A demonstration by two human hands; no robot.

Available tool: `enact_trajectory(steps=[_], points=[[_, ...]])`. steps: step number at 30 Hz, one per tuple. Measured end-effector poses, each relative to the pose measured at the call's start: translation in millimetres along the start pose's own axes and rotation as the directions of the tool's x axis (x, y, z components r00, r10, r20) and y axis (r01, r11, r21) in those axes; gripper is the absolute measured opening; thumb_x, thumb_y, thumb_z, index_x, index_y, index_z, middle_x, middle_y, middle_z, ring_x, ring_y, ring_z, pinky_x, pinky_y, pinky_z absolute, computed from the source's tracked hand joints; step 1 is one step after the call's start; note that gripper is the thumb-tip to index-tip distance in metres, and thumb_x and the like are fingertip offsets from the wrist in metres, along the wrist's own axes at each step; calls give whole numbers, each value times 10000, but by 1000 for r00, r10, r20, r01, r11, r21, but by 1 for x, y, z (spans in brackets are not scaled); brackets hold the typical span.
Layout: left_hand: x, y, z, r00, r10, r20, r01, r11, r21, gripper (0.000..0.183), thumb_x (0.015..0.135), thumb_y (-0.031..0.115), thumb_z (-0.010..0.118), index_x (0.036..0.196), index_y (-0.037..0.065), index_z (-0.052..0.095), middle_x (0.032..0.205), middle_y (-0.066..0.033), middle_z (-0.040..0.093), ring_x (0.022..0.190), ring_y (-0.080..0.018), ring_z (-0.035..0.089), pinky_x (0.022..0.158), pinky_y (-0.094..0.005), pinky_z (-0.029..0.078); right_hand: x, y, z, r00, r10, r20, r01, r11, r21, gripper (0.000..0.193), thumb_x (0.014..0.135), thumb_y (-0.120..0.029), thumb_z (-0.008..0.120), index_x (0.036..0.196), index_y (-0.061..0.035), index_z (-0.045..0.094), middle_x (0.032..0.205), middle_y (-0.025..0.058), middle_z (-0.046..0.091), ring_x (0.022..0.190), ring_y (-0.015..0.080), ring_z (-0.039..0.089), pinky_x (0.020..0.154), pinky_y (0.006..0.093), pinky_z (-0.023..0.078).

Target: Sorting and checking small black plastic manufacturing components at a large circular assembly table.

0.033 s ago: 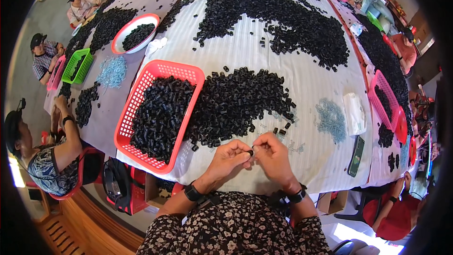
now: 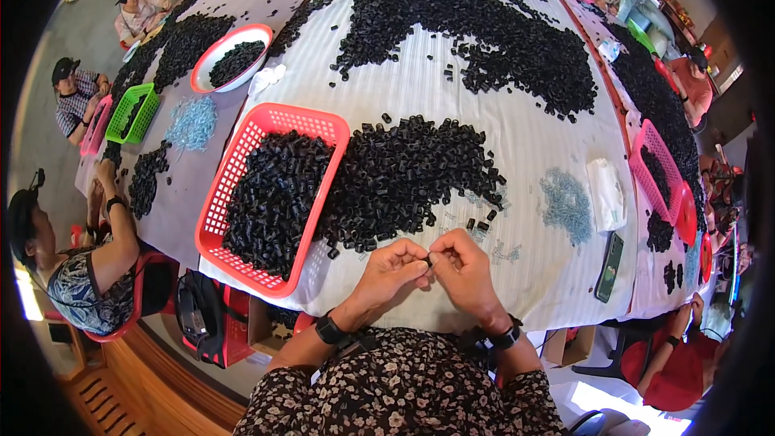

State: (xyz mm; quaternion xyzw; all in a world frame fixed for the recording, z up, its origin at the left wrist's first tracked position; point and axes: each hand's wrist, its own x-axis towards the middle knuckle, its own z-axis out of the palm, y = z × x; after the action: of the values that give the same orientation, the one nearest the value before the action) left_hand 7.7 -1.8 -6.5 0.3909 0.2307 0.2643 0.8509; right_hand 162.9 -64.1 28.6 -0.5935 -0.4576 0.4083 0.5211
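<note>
Close to the table's front edge, my left hand (image 2: pixel 393 274) pinches a small black plastic piece (image 2: pixel 428 260) between thumb and fingertips. My right hand (image 2: pixel 466 270) is closed beside it, its fingertips meeting the same piece; whatever else they grip is too small to make out. Just beyond my hands spreads a pile of short black tube-like pieces (image 2: pixel 412 169). Left of that pile stands a red plastic basket (image 2: pixel 211 218) filled with similar black pieces (image 2: pixel 274 202). Several loose black pieces (image 2: pixel 477 224) lie near my right hand.
Small pale-blue clear pieces (image 2: pixel 567 206) lie heaped to the right, near a white packet (image 2: pixel 605 194) and a dark green phone (image 2: pixel 609 266). A larger black heap (image 2: pixel 468 24) covers the far table. A white red-rimmed basin (image 2: pixel 198 73) stands left. Other people sit along both sides.
My right hand has shifted slightly, its fingertips now closer against the black piece in my left hand. The left hand stays nearly where it was.
</note>
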Motion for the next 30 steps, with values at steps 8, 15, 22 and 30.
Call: enact_trajectory(steps=[8,15,22,30], points=[[-2,-10,-2,1000,-10,25,10,1000,-14,92,899,32,565,980,-11,566,848,-69,632,709,-100,603,678,-250,513,-14,-15,-4,996,-59,66,73,967,-245,61,830,-20,586,889,-10,575,816,45,535,698,86,521,610,232,425],[-3,-8,1,998,-25,64,27,999,-40,95,900,21,556,988,-14,565,853,-83,641,715,-102,608,679,-254,517,-19,-13,-12,974,-166,156,211,915,-345,141,833,-3,555,970,-13,585,875,113,558,745,200,578,624,304,468],[-4,-3,4,998,-15,60,16,1000,-19,96,906,26,544,990,-20,553,852,-93,642,732,-123,627,696,-283,535,-19,1,-13,996,-62,61,73,978,-195,147,851,22,500,978,-8,568,861,41,520,677,89,519,596,243,434],[-4,-5,7,997,0,83,2,1000,-18,100,907,34,549,990,-22,548,851,-91,638,722,-126,621,700,-288,535,-22,0,-6,995,-87,52,93,988,-123,156,859,30,499,991,-12,571,880,65,507,747,117,535,643,239,453]])
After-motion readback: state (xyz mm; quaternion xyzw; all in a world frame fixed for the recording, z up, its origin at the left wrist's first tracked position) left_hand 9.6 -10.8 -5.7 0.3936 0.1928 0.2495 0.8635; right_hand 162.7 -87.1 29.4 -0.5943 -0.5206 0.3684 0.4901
